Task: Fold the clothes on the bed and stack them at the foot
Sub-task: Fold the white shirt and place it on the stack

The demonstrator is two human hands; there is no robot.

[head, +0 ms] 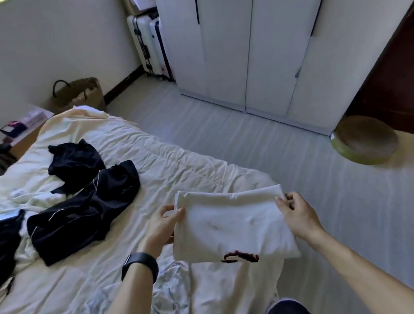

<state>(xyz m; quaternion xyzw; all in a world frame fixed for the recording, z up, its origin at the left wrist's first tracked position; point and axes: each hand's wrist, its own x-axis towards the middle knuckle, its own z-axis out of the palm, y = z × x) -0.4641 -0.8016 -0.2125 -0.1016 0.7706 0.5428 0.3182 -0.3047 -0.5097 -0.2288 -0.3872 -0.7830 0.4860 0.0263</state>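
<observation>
Over the near right corner of the bed (175, 166), a folded white shirt (230, 226) is held out flat between both hands; can't tell if its low edge touches the sheet. The left hand (167, 223) pinches the shirt's left edge, thumb on top, fingers tucked under. The right hand (299, 213) pinches the top right corner w/ curled fingers. The shirt looks light, soft and limp, w/ no stiffness of its own, so the stacked layers will prob. sag or slide open if held by one corner only. Best grip is as now, i.e. both side edges pinched through all layers, or a flat palm under the middle. It isn't fragile and cotton-type cloth isn't slippery, so a light pinch should do. A dark print (241, 256) shows at the low edge. This corner is likely the foot of the bed, so the shirt needs lowering flat, not dropping. Farther up the bed, mid-mattress, lie loose black clothes (86, 216), one w/ pale piping, all unfolded. A patterned cloth (165, 303) is bunched at the near edge of the bed under the left forearm. These are also soft and floppy, so prob. best taken by shoulders or waistband.
</observation>
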